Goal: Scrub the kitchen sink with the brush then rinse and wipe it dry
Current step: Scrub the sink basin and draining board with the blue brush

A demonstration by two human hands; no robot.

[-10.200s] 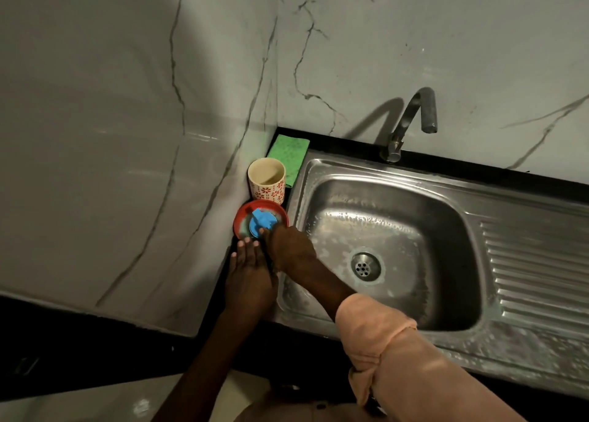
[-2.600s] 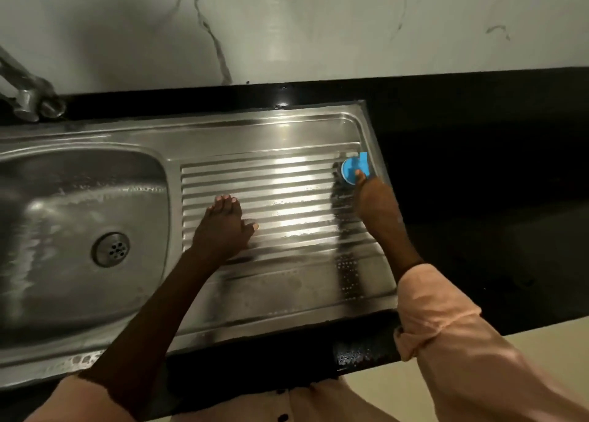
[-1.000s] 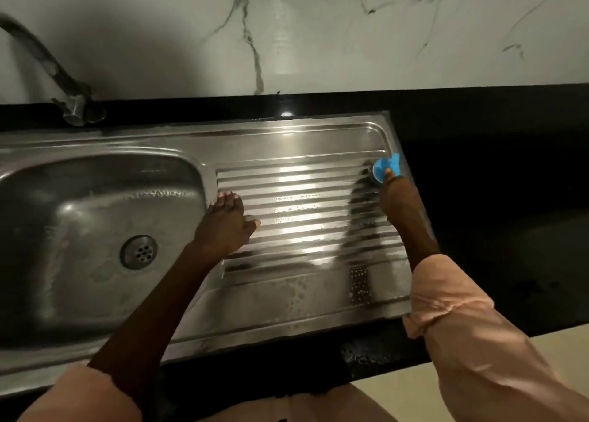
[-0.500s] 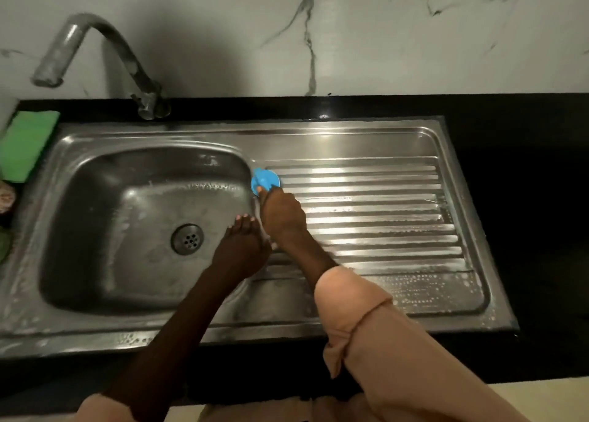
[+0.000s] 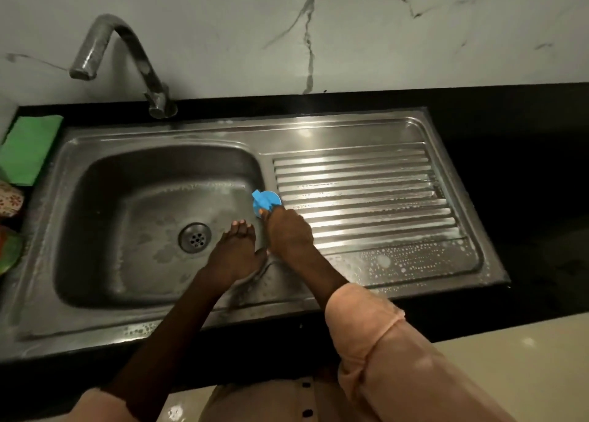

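Head view: right hand [image 5: 288, 230] grips the blue brush [image 5: 266, 202], held against the ridge between the sink [image 5: 223, 134] basin and its ribbed drainboard [image 5: 360, 192]. Left hand [image 5: 236, 252] lies with fingers straight over the basin's right wall, just right of the drain [image 5: 194, 237]. Suds sit along the drainboard's near edge. Faucet [image 5: 127, 61] stands behind the basin; green cloth [image 5: 27, 147] lies on the bench [image 5: 510, 166] left of the sink.
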